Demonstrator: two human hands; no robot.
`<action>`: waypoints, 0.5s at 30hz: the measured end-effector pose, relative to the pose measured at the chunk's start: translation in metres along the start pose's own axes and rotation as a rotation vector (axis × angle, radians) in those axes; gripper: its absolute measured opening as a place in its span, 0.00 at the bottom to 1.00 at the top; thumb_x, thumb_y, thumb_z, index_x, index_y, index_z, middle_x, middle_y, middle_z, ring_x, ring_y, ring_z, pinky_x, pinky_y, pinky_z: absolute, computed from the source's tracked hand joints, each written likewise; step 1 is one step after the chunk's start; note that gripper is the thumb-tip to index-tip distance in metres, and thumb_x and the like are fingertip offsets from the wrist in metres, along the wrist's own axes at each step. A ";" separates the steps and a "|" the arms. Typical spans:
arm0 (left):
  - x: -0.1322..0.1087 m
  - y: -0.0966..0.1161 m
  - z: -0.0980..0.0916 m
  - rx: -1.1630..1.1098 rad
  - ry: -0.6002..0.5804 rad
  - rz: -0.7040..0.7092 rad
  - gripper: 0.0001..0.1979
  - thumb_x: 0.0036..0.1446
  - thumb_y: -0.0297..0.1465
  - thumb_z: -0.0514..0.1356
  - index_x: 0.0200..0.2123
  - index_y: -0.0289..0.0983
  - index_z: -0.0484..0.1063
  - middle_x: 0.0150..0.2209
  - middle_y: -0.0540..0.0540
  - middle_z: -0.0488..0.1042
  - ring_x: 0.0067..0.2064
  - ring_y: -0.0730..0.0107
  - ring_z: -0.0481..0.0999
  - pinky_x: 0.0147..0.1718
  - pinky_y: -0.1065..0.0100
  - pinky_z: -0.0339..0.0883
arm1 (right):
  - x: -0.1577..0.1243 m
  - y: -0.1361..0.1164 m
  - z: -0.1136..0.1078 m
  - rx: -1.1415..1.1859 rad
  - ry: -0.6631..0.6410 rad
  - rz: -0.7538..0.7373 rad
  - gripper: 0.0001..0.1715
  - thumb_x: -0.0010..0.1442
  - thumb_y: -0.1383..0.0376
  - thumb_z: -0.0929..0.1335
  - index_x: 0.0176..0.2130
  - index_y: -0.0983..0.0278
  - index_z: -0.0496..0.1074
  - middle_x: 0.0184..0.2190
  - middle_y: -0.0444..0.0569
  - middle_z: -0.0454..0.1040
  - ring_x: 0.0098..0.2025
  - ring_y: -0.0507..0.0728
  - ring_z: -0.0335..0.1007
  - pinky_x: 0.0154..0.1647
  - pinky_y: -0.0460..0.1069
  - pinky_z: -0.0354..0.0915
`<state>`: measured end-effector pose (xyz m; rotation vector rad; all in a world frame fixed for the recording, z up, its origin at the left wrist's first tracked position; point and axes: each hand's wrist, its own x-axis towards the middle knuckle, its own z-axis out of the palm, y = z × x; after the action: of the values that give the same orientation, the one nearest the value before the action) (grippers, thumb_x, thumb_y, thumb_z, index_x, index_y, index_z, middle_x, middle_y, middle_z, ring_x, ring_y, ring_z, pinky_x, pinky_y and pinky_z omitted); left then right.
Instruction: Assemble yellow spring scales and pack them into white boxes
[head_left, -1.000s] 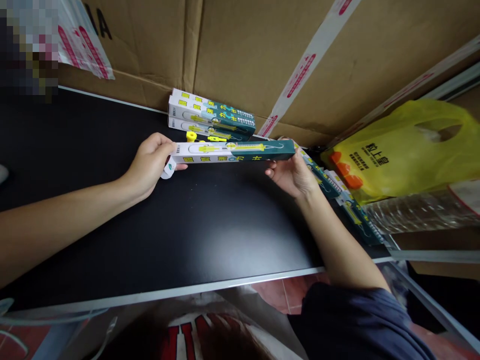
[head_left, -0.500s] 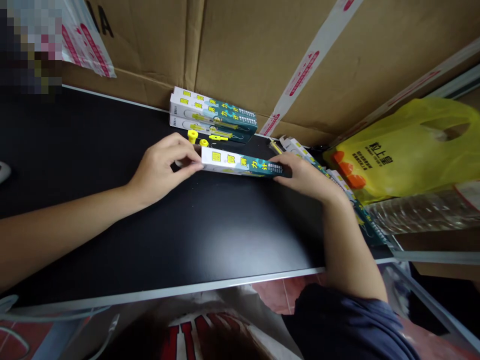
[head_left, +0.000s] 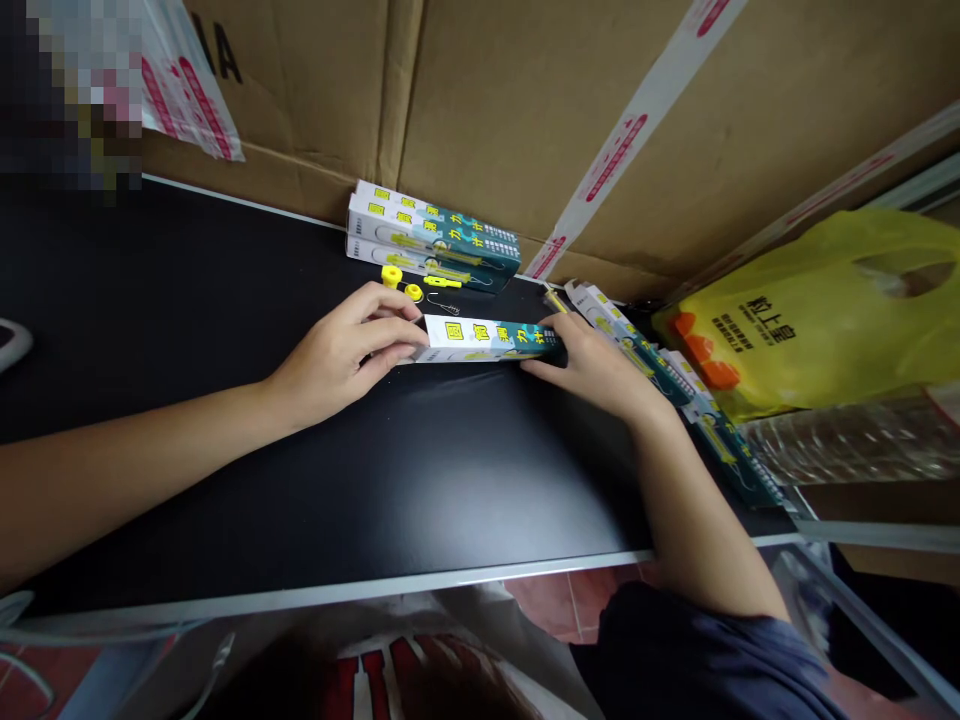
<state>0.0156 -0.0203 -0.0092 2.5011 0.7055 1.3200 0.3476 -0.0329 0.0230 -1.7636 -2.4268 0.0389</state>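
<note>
A slim white and teal carton [head_left: 487, 340] with yellow Chinese lettering lies lengthwise between my hands, low over the black tabletop. My left hand [head_left: 349, 345] closes its fingertips on the carton's white left end, around what looks like the end flap. Around the teal right end, my right hand [head_left: 596, 365] has thumb and fingers gripping it. Whether anything is inside the carton cannot be seen. Just behind it lie a yellow cap [head_left: 391, 277], a yellow ring-like piece [head_left: 413, 292], a flat yellow piece [head_left: 442, 282] and a thin metal hook with a spring [head_left: 444, 304].
Matching cartons are stacked [head_left: 431, 235] against a large cardboard box [head_left: 495, 120] at the back. More cartons [head_left: 720, 430] line the table's right side, beside a yellow plastic bag [head_left: 817, 310] and a clear plastic bottle [head_left: 847, 440]. A white object [head_left: 13, 343] sits far left.
The carton has come slightly toward me and to the right, its left end shifting most. Both hands have stayed on it. The whole view has also shifted a little.
</note>
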 end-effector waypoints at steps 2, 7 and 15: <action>0.000 0.000 0.000 -0.003 0.026 -0.049 0.07 0.63 0.25 0.59 0.41 0.38 0.77 0.47 0.44 0.74 0.49 0.64 0.76 0.49 0.60 0.74 | 0.002 -0.004 0.003 -0.002 0.008 0.005 0.26 0.60 0.48 0.69 0.49 0.63 0.67 0.46 0.58 0.73 0.49 0.68 0.71 0.50 0.60 0.68; -0.001 -0.004 0.004 -0.250 0.140 -0.308 0.15 0.57 0.27 0.64 0.48 0.39 0.69 0.42 0.47 0.76 0.43 0.68 0.79 0.47 0.62 0.76 | 0.004 -0.010 0.005 -0.057 0.009 -0.003 0.27 0.58 0.43 0.70 0.42 0.61 0.66 0.40 0.53 0.72 0.42 0.65 0.72 0.41 0.55 0.66; 0.004 -0.009 0.005 -0.368 0.162 -0.488 0.06 0.54 0.28 0.66 0.35 0.36 0.72 0.35 0.48 0.75 0.38 0.69 0.77 0.41 0.65 0.75 | 0.005 -0.010 0.009 -0.141 0.071 -0.026 0.29 0.56 0.40 0.71 0.41 0.61 0.69 0.38 0.51 0.73 0.39 0.63 0.72 0.31 0.50 0.58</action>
<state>0.0187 -0.0107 -0.0127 1.8030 0.9340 1.3262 0.3356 -0.0309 0.0152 -1.7562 -2.4556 -0.1995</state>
